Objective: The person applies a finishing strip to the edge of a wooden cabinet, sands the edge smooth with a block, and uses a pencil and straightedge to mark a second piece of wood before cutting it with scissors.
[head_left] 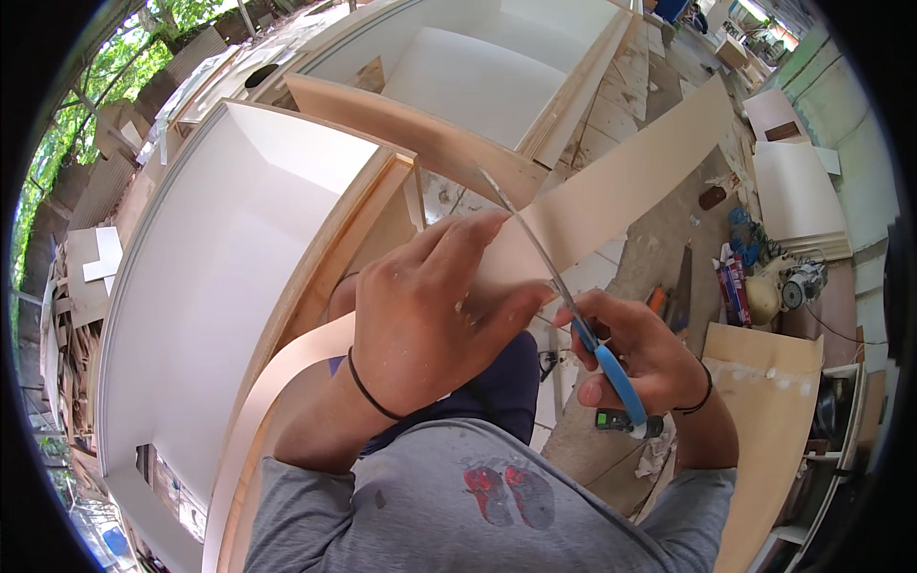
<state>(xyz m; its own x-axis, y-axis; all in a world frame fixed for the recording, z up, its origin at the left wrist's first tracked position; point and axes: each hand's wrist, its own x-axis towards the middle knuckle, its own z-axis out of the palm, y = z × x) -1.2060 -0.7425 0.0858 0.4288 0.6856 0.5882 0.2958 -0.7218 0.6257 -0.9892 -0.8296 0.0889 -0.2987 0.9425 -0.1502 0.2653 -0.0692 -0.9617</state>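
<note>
A long, thin light-tan strip (pixel 640 181), like veneer or edging, runs from the upper right down to my left hand (pixel 411 296). My left thumb and fingers hold it at its two edges. My right hand (pixel 645 349) grips a pair of scissors (pixel 617 377) by the blue handles. Their blades slant up and to the left across the strip, close to my left fingertips. Seen nearly edge-on, the blades do not show how far apart they are. A curved tan band (pixel 277 382) comes out below my left wrist; its link to the strip is hidden.
White-lined wooden cabinet boxes (pixel 239 210) stand at the left and far side. On the floor at right are a hand saw (pixel 682 286), a power tool (pixel 798 285) and stacked panels (pixel 798 196). A tan sheet (pixel 755 411) lies by my right elbow.
</note>
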